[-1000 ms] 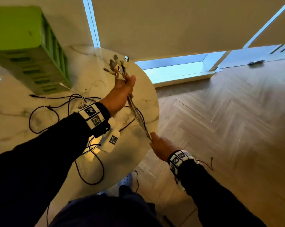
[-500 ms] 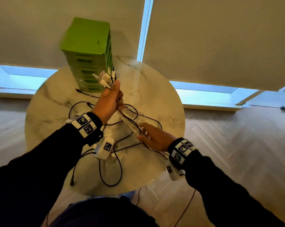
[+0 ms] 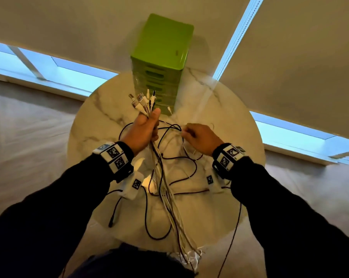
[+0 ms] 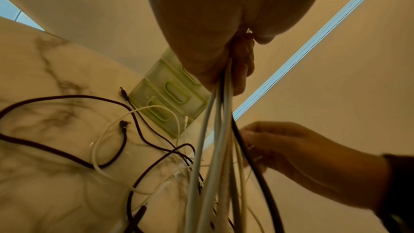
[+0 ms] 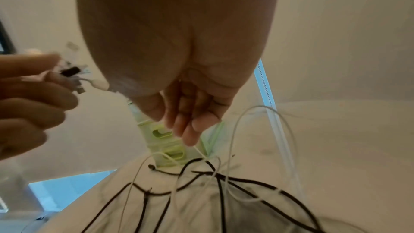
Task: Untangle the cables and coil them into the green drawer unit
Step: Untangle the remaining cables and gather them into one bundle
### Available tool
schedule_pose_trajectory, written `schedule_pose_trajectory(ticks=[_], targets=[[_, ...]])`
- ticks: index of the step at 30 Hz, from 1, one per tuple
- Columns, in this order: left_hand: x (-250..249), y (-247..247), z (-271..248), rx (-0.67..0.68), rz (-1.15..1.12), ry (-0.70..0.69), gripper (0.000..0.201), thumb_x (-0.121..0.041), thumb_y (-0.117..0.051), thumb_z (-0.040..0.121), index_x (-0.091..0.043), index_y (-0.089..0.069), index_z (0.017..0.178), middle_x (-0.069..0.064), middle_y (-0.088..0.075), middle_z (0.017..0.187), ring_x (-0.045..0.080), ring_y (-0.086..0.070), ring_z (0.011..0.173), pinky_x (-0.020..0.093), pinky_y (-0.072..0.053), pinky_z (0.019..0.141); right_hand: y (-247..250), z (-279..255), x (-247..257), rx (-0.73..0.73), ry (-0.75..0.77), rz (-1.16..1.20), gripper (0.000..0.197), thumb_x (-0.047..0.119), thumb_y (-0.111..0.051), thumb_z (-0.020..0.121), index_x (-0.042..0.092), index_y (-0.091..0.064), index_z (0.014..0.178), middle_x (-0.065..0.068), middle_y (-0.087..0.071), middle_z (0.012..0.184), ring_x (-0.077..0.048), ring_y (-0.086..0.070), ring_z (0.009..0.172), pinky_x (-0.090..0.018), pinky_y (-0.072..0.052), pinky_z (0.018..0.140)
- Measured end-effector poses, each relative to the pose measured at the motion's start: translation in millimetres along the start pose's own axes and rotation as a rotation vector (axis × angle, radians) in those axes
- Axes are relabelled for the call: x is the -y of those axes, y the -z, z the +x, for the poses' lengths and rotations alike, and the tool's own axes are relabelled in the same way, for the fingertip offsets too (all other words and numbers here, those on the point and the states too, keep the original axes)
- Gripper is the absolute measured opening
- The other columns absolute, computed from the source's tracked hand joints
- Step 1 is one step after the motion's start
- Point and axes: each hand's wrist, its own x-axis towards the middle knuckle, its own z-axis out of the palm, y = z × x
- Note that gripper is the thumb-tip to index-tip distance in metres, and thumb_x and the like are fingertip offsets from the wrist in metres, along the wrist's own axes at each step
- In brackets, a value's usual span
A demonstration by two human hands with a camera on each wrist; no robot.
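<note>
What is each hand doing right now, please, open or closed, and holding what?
Left hand: closed, gripping a bundle of cables just below their connectors.
Right hand: closed, pinching a thin white cable above the table.

I saw a lime-green drawer unit point(image 3: 163, 57), white and black cables point(image 3: 165, 189), and a grey-veined white marble table point(image 3: 101, 121).
</note>
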Motion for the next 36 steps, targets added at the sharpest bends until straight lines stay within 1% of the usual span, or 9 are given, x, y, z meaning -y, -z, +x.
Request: schedule_pose_trajectory(ticks=[3, 7, 12, 17, 21, 25, 28, 32, 36], targets=[[3, 1, 7, -0.001, -0.013, 0.026, 0.034, -0.034, -0.040, 0.109, -0.023, -0.030, 0.078, -0.008, -0.026, 0.062, 0.008, -0.024, 0.051, 0.025, -0.024, 0.049, -6, 60, -16, -0.083, -0.146, -0.036, 0.026, 0.013, -0.048, 0.101, 0.006, -0.065, 0.118, -0.018, -0.068, 0.114, -0.034, -0.063, 0.105, -0.036, -0.047, 0.091], [9, 7, 12, -0.003, 0.014, 0.039, 0.032, -0.035, -0.042, 0.108, -0.022, -0.034, 0.079, -0.005, -0.028, 0.064, 0.013, -0.025, 0.056, 0.031, -0.024, 0.053, -28, 112, -40, 0.177, -0.303, -0.290, 0.045, 0.014, -0.047, 0.101, 0.011, -0.047, 0.145, -0.020, -0.041, 0.149, -0.035, -0.041, 0.138, -0.035, -0.032, 0.112], [14, 21, 10, 0.021, 0.001, 0.052, 0.036, -0.033, -0.041, 0.108, -0.022, -0.033, 0.075, -0.005, -0.026, 0.063, 0.021, -0.018, 0.058, 0.038, -0.018, 0.055, -49, 125, -56, 0.282, -0.308, -0.542, 0.031, 0.026, -0.053, 0.099, 0.004, -0.063, 0.118, -0.022, -0.059, 0.125, -0.040, -0.059, 0.114, -0.040, -0.049, 0.092], [16, 28, 9, 0.025, -0.018, 0.047, 0.036, -0.029, -0.039, 0.109, -0.021, -0.031, 0.074, -0.006, -0.025, 0.061, 0.018, -0.017, 0.055, 0.043, -0.015, 0.057, -34, 125, -59, 0.223, -0.285, -0.507, 0.029, 0.021, -0.052, 0.098, 0.002, -0.068, 0.114, -0.023, -0.063, 0.121, -0.040, -0.059, 0.112, -0.040, -0.048, 0.094], [17, 25, 11, 0.021, -0.008, 0.045, 0.036, -0.029, -0.039, 0.109, -0.020, -0.032, 0.075, -0.008, -0.026, 0.060, 0.014, -0.021, 0.054, 0.035, -0.020, 0.053, 15, 111, -37, 0.058, -0.220, -0.275, 0.025, 0.021, -0.053, 0.100, 0.003, -0.070, 0.106, -0.019, -0.068, 0.111, -0.037, -0.063, 0.104, -0.036, -0.045, 0.087], [14, 16, 10, -0.005, -0.018, 0.032, 0.035, -0.027, -0.042, 0.108, -0.021, -0.033, 0.075, -0.004, -0.023, 0.063, 0.014, -0.021, 0.054, 0.033, -0.023, 0.053, 57, 73, -7, -0.093, -0.182, 0.201, 0.012, 0.025, -0.052, 0.102, 0.016, -0.057, 0.095, -0.003, -0.067, 0.103, -0.019, -0.073, 0.084, -0.032, -0.054, 0.072], [8, 5, 6, -0.033, -0.036, 0.022, 0.030, -0.028, -0.045, 0.108, -0.022, -0.034, 0.080, 0.000, -0.018, 0.065, 0.014, -0.020, 0.054, 0.039, -0.018, 0.056, 70, 37, 17, -0.122, -0.147, 0.498, 0.010, 0.019, -0.053, 0.102, 0.012, -0.056, 0.095, -0.008, -0.069, 0.118, -0.020, -0.074, 0.091, -0.035, -0.059, 0.080], [2, -11, -4, -0.024, 0.022, -0.037, 0.009, -0.024, -0.051, 0.105, -0.023, -0.056, 0.098, -0.005, -0.027, 0.058, 0.014, -0.027, 0.051, 0.030, -0.028, 0.052, 59, -6, 35, -0.121, -0.045, 0.642, 0.017, 0.013, -0.054, 0.103, -0.004, -0.055, 0.106, -0.015, -0.073, 0.110, -0.029, -0.073, 0.094, -0.035, -0.058, 0.080], [-3, -25, -18, 0.068, 0.122, -0.100, 0.011, -0.021, -0.054, 0.104, -0.022, -0.063, 0.111, -0.008, -0.034, 0.055, 0.012, -0.033, 0.051, 0.028, -0.033, 0.051, 36, -25, 44, -0.170, 0.045, 0.621, 0.014, 0.018, -0.058, 0.101, 0.005, -0.062, 0.106, -0.008, -0.069, 0.124, -0.014, -0.067, 0.110, -0.025, -0.055, 0.086]])
